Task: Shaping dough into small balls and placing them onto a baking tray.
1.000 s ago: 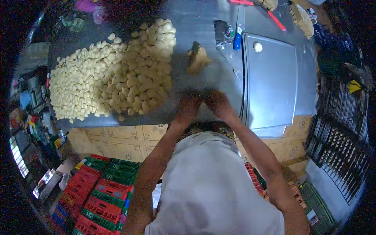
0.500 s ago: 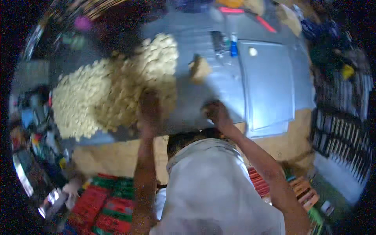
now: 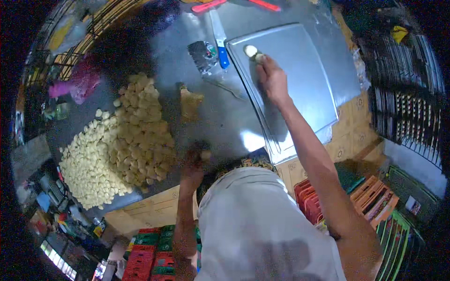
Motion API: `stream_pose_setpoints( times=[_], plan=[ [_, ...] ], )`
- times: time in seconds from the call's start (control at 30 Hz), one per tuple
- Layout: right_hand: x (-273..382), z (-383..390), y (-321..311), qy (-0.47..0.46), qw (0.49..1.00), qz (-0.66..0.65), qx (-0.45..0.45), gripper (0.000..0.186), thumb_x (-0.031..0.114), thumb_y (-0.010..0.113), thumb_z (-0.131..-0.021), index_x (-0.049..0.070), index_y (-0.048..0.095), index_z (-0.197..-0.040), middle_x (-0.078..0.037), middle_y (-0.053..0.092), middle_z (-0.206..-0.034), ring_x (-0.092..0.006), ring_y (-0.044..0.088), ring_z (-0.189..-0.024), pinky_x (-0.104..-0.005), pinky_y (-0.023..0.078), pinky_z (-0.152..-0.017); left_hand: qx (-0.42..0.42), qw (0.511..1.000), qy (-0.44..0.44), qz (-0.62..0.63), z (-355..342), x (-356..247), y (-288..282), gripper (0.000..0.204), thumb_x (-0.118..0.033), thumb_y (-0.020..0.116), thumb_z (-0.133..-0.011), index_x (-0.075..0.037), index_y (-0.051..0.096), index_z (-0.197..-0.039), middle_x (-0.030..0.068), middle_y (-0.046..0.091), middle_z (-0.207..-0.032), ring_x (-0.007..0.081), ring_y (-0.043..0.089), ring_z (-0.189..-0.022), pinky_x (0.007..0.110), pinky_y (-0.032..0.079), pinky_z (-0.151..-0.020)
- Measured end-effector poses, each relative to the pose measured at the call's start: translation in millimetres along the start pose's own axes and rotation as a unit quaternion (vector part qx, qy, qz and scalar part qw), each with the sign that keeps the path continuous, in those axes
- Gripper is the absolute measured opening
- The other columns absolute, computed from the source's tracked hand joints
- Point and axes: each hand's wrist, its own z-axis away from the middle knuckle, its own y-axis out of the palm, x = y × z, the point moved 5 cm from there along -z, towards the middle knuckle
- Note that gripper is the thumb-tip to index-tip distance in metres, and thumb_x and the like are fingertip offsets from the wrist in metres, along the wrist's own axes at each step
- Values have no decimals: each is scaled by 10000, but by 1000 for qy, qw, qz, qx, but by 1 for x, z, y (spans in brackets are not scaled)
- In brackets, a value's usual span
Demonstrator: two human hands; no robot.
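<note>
Right hand (image 3: 273, 80) pinches a small dough lump (image 3: 259, 58) at the far left corner of a grey tray (image 3: 304, 89), just beside a round piece (image 3: 251, 50) lying there; the left hand (image 3: 192, 169), dark and blurred, is by a pale lump (image 3: 206, 155) (whether gripped, I cannot tell). Heaped dough pieces (image 3: 136, 145) cover the left of the metal table (image 3: 225, 114), partly shadowed; a blue-handled knife (image 3: 222, 55) lies beside the tray. Patterned yellow tiles (image 3: 347, 129) show below, stacked red and green crates (image 3: 140, 260) at lower left, a dark slatted rack (image 3: 405, 124) at right.
</note>
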Motion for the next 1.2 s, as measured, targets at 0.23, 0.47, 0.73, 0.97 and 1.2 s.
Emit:
stream_pose_setpoints(
  times=[0.23, 0.47, 0.73, 0.97, 1.2],
  plan=[
    [17, 7, 19, 25, 997, 67, 4, 352, 112, 656, -940, 67, 675, -1289, -163, 688, -1223, -380, 661, -975, -441, 535, -834, 24, 972, -70, 225, 2, 23, 46, 385, -218, 688, -948, -102, 663, -1314, 94, 699, -1279, 270, 672, -1111, 381, 521, -979],
    [123, 55, 96, -254, 946, 68, 188, 57, 116, 673, -862, 83, 704, -896, -62, 727, -1105, -289, 629, -916, -390, 510, -808, 156, 949, -136, 239, -7, 36, 30, 454, -289, 724, -937, -145, 649, -1361, 100, 689, -1316, 249, 670, -1125, 399, 525, -977],
    [119, 43, 150, -297, 945, 94, 98, 88, 159, 650, -890, 103, 699, -938, -41, 691, -975, -256, 599, -829, -373, 500, -713, 40, 875, -265, 403, 27, 43, 18, 450, -267, 718, -939, -107, 660, -1355, 105, 693, -1310, 244, 674, -1113, 397, 535, -953],
    [136, 45, 152, -437, 836, 235, 233, 100, 188, 682, -888, 95, 688, -924, -74, 654, -893, -263, 600, -766, -362, 498, -680, -104, 605, -221, 758, -14, 55, 80, 422, -264, 711, -941, -54, 685, -1305, 128, 719, -1239, 227, 690, -1071, 403, 542, -917],
    [133, 106, 108, -159, 945, -191, 214, 276, 163, 665, -919, 51, 708, -1168, -110, 735, -1059, -304, 673, -874, -394, 512, -772, -115, 746, -238, 611, -62, 3, 47, 403, -307, 751, -895, -56, 723, -1208, 106, 738, -1116, 213, 670, -952, 400, 534, -866]
  ],
)
